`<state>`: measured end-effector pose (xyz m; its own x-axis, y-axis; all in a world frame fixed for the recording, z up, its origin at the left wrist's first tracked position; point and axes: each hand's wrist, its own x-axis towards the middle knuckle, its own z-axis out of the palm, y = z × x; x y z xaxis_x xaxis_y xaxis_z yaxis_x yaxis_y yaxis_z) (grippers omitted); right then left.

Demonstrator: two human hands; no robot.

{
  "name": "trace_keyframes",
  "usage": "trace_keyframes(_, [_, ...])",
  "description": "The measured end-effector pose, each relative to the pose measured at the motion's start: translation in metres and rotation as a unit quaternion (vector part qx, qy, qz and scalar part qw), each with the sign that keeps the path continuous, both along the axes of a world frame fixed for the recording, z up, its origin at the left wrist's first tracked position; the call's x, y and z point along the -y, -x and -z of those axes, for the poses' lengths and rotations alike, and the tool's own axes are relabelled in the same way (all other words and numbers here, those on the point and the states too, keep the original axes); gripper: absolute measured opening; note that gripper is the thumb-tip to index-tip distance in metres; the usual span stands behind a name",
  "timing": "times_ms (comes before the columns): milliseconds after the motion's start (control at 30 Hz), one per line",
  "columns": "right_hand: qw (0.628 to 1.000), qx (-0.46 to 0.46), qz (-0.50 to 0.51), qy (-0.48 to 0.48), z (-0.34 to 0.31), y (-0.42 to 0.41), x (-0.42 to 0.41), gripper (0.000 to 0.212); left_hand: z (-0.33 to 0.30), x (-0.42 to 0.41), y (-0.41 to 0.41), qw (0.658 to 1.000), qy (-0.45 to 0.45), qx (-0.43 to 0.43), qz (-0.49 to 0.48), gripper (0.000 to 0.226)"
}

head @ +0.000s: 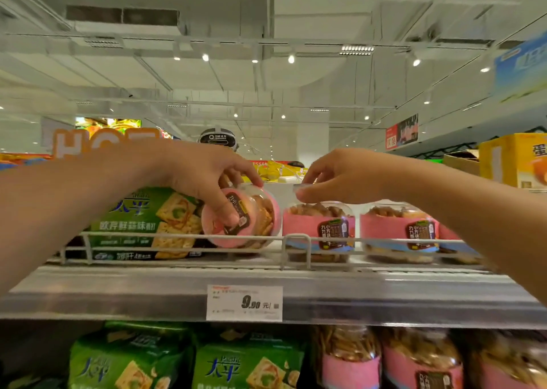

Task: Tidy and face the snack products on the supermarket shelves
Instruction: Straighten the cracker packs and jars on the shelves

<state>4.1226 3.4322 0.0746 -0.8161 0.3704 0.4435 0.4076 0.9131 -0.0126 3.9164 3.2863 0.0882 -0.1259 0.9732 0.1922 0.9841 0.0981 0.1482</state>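
On the top shelf (177, 294) my left hand (204, 175) grips a clear snack tub with a pink label (260, 220), tilted on its side just behind the wire rail. My right hand (340, 178) pinches the lid rim of an upright pink-labelled tub (318, 229) right of the wire divider. Another upright tub of the same kind (398, 231) stands further right. A green cracker pack (148, 223) lies to the left of the tilted tub.
A white wire rail with a divider (296, 249) runs along the shelf front. A 9.00 price tag (244, 303) hangs on the shelf edge. The lower shelf holds green cracker packs (248, 362) and pink tubs (420, 362). Yellow cartons (515, 160) sit at upper right.
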Motion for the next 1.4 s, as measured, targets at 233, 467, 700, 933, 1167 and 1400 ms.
trace_keyframes(233, [1.0,-0.001,-0.001,0.028,-0.003,-0.01,-0.01,0.042,-0.021,-0.028,0.005,0.964,0.109,0.234,0.066,0.058])
trace_keyframes(467, [0.999,0.005,-0.006,0.034,-0.002,-0.007,-0.015,0.048,-0.003,-0.053,0.012,0.964,0.034,0.259,0.041,0.054])
trace_keyframes(700, [0.997,0.026,-0.024,0.073,-0.009,-0.009,-0.018,0.049,-0.002,-0.035,-0.001,0.994,-0.002,0.108,0.035,0.054])
trace_keyframes(933, [0.994,0.008,-0.037,0.102,-0.008,-0.006,-0.022,0.038,-0.005,-0.023,-0.009,0.994,0.0,0.094,0.052,0.048])
trace_keyframes(1167, [0.993,0.012,-0.03,0.114,-0.005,-0.006,-0.025,0.042,-0.002,-0.023,-0.005,0.994,-0.007,0.095,0.055,0.046])
trace_keyframes(1400, [0.991,-0.034,-0.069,0.105,0.0,-0.006,-0.018,0.034,-0.004,-0.011,-0.008,0.993,-0.073,0.068,0.063,0.046])
